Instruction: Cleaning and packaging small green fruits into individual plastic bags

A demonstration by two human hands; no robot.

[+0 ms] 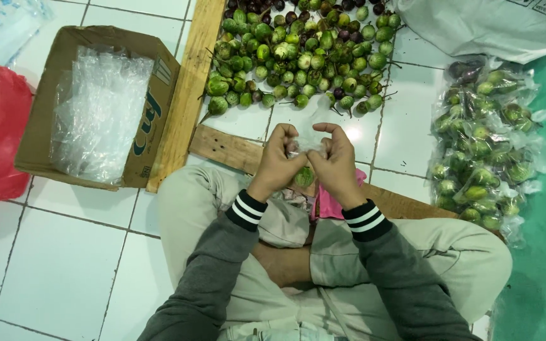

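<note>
White floor tiles [64, 265] held loose eggplants [298, 57] beyond a filled bag [304, 173] both hands' [277, 161] [335, 164] fingers pinched shut; finished bags [485, 151] lay right of it

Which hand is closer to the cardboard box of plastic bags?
Left. The left hand is nearer the cardboard box off to its left; the right hand lies farther, beyond the left.
</note>
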